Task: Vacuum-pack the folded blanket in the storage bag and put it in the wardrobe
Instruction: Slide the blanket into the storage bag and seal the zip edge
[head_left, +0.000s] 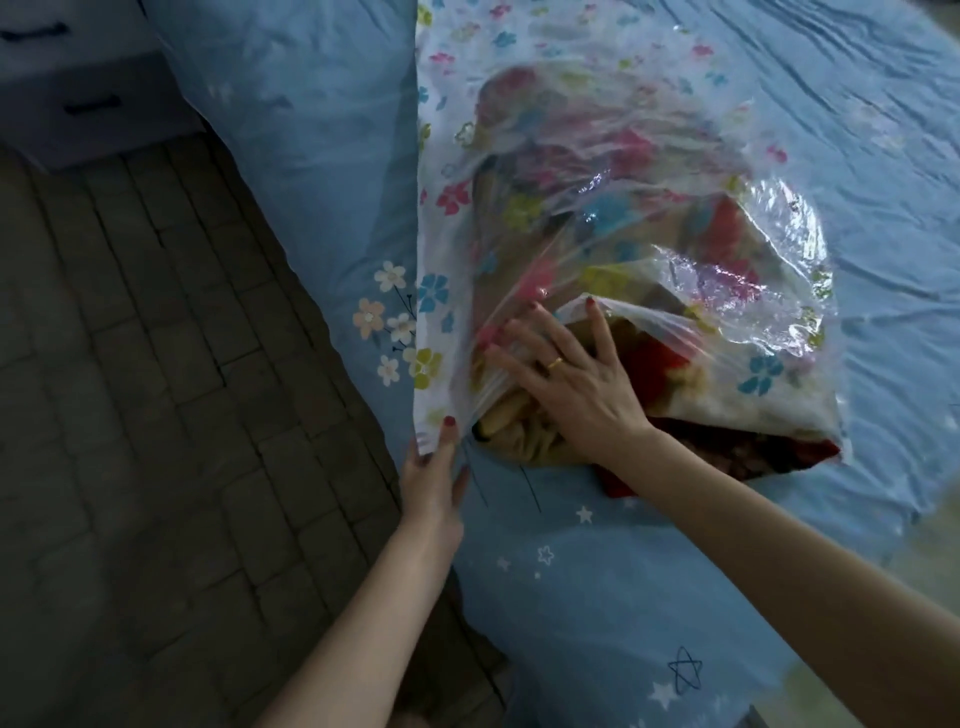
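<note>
A clear plastic storage bag (613, 171) printed with small coloured flowers lies on the bed. Inside it sits a folded red, yellow and cream blanket (670, 364), its near end sticking out of the bag's mouth. My left hand (434, 467) pinches the bag's near left corner at the edge of the bed. My right hand (566, 374) lies flat with spread fingers at the bag's mouth, pressing on the blanket, the fingertips under the plastic.
The bed carries a light blue sheet (883, 130) with stars and flowers. A pillow (291, 104) lies at the upper left. A bedside cabinet with drawers (78, 88) stands at the far left. Dark tiled floor (130, 389) runs along the left.
</note>
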